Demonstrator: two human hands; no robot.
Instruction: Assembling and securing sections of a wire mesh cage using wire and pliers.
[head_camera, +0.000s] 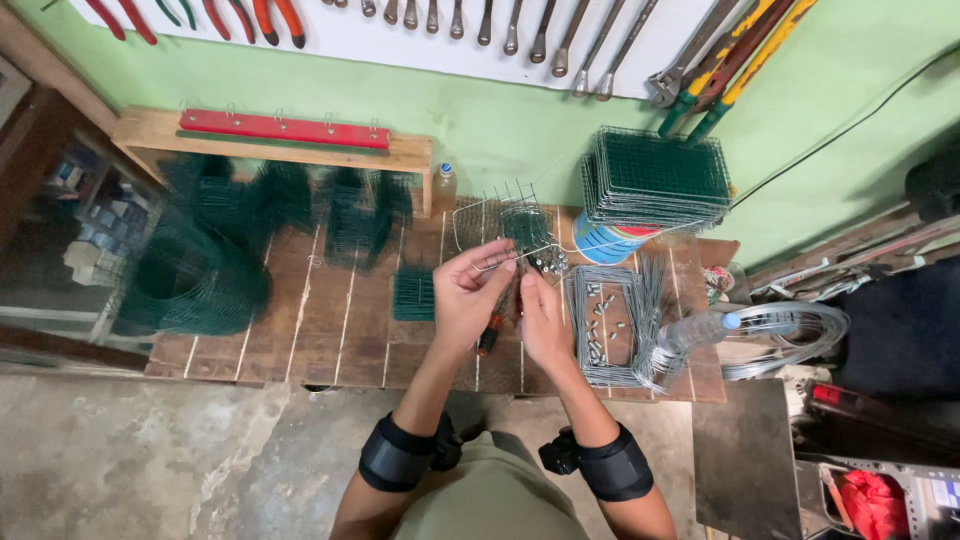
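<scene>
Head view shows the left hand (465, 290) and right hand (543, 318) both pinched on a thin bent grey wire (497, 262) mid-frame, whose springy end could slip and jab fingers.

Soft even daylight, edges warped

Open planks on the surface (330, 330) lie left of the left hand (465, 295), between it and the green mesh roll (190, 280); a small green mesh square (413, 293) sits in that gap. Right of the right hand (545, 320), wire frames (610, 325) and a plastic bottle (700, 330) block passage. Behind the hands, a wire basket (505, 225) and stacked mesh panels (655, 180) close off the rear.
</scene>
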